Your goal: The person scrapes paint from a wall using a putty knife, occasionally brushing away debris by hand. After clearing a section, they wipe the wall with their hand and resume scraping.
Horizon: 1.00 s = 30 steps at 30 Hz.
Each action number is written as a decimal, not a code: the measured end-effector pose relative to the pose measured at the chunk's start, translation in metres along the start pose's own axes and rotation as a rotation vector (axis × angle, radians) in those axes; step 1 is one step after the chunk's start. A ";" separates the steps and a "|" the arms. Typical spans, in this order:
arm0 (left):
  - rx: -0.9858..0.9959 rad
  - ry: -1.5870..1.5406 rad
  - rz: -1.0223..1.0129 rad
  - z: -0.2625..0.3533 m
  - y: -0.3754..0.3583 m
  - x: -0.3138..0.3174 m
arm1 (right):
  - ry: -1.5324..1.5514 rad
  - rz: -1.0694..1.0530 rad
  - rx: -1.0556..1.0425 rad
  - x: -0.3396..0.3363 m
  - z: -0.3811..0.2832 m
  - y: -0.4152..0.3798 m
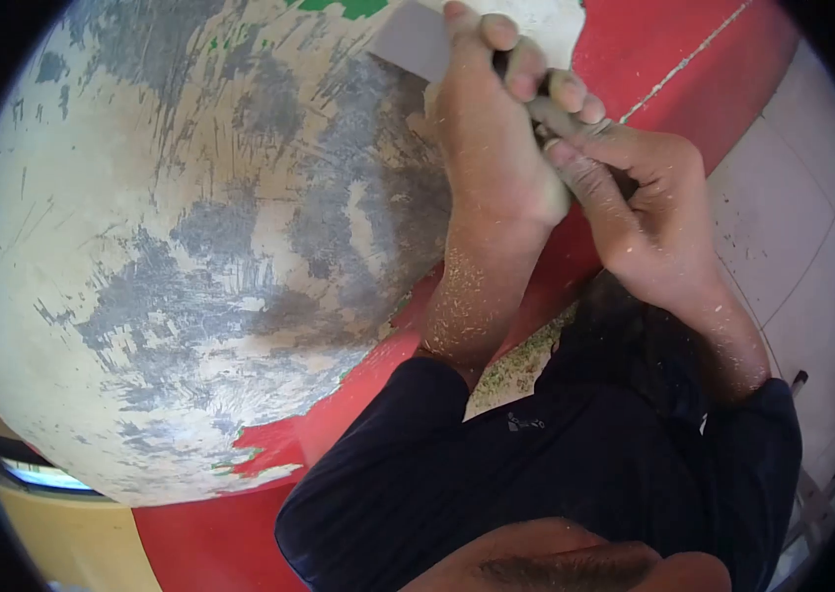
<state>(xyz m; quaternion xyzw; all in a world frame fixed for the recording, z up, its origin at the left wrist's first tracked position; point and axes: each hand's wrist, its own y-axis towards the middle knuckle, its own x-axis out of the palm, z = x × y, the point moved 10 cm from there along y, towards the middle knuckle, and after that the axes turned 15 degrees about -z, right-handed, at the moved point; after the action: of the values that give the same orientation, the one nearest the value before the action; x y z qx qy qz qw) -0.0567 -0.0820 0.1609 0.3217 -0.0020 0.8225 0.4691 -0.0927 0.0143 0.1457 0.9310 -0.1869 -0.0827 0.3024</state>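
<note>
A flat grey blade (412,41) of what looks like a scraper shows past the thumb side of my left hand (496,89), against the worn wall surface (230,247). My left fingers are curled around its dark handle, mostly hidden in the grip. Just below and to the right, my right hand (640,192) is closed, thumb and forefinger pinched on the dark handle end (540,128) close to my left fingers. The surface is patchy cream and grey, with scratch marks and flaked edges. Pale flakes speckle my left forearm.
Red paint (674,69) borders the scraped area on the right and below, with green traces (343,8) at the top. Pale floor tiles (788,217) lie at the right. Pale debris (516,380) shows on the ground between my arms. A yellow area (72,538) is at lower left.
</note>
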 end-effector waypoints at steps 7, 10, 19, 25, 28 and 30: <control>-0.045 0.086 0.048 0.011 -0.006 -0.006 | -0.031 -0.083 -0.031 0.013 -0.008 0.001; -0.190 -0.056 -0.023 -0.023 0.003 -0.011 | -0.036 0.008 0.059 0.006 -0.003 -0.011; -0.148 0.035 -0.121 0.002 0.005 0.008 | -0.263 0.081 -0.130 0.008 -0.026 -0.005; -0.019 0.096 -0.239 0.023 0.029 0.015 | -0.379 0.087 -0.184 0.011 -0.029 0.009; -0.128 -0.002 -0.274 -0.002 0.004 0.007 | -0.479 0.064 -0.143 0.014 -0.042 -0.008; -0.101 -0.008 -0.185 -0.005 0.007 0.001 | -0.489 0.062 -0.135 0.011 -0.031 -0.006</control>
<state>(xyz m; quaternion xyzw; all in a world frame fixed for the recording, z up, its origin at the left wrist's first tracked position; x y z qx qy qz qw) -0.0646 -0.0837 0.1593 0.2996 -0.0155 0.7732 0.5588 -0.0727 0.0308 0.1667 0.8548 -0.2769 -0.3085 0.3122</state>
